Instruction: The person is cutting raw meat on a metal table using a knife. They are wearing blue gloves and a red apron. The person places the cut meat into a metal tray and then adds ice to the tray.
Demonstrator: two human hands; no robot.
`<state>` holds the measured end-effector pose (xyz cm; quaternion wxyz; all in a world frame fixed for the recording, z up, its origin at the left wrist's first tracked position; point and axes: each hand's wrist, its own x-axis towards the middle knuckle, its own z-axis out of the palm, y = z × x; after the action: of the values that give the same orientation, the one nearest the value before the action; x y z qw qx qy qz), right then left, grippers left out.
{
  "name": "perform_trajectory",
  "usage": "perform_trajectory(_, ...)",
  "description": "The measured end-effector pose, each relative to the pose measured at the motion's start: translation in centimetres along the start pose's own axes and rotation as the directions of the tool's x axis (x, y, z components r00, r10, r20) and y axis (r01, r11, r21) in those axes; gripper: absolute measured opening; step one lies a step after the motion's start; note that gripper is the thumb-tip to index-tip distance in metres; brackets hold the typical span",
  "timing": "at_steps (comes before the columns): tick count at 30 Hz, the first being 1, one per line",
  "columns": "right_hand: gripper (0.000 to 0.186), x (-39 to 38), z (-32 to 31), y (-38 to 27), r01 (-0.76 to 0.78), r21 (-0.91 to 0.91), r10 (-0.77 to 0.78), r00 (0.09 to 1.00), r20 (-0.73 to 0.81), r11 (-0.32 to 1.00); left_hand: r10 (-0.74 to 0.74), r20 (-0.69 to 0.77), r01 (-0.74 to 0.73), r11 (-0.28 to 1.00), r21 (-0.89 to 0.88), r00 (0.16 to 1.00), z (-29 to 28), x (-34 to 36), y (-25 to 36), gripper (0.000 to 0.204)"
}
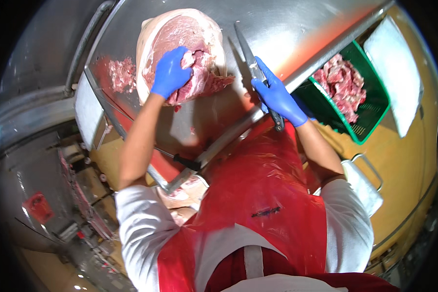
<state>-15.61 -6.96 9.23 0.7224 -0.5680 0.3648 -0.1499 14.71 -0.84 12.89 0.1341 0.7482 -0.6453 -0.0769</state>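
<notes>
A large cut of pork [180, 34] with a pale rind and fat rim lies on the metal table [190, 129]. My left hand [171, 73], in a blue glove, is closed on a loose piece of meat at the middle of the cut's face. To the right of the pork, my right hand [279, 97], gloved alike, grips a knife [246, 45]. Its blade points away from me, apart from the meat, and the dark handle end shows below the palm. Between my forearms a rod with a black handle [186, 162] lies across the table's near edge.
Small meat scraps [122, 74] lie left of the pork. At the right, beyond the table's raised edge, a green crate [374, 117] holds several meat pieces [340, 87]. Near my right elbow is a metal container with a handle [362, 185]. More meat [185, 194] shows below the table's near corner.
</notes>
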Motion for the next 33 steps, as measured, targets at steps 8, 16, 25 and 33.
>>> perform_trajectory(8,0.059,-1.7,7.6,2.0,-0.096,0.117,0.063,0.965,0.254,0.988,-0.120,0.081,0.135,0.966,-0.221,0.989,-0.4,0.6,-3.6,0.045)
perform_trajectory(16,0.065,3.1,18.0,3.3,0.165,0.247,-0.170,0.985,-0.001,0.955,-0.065,0.078,0.089,0.926,-0.366,0.995,-0.5,0.5,-5.5,0.047)
perform_trajectory(25,0.068,1.7,19.4,3.8,0.142,-0.210,-0.117,0.985,0.124,0.967,0.012,0.074,0.022,0.894,-0.448,0.997,-2.1,-1.4,-6.1,0.039)
perform_trajectory(33,0.067,-5.5,17.1,8.4,0.163,-0.117,-0.134,0.966,0.219,0.980,-0.226,0.110,0.242,0.722,-0.648,0.968,-3.5,-2.9,-6.2,0.036)
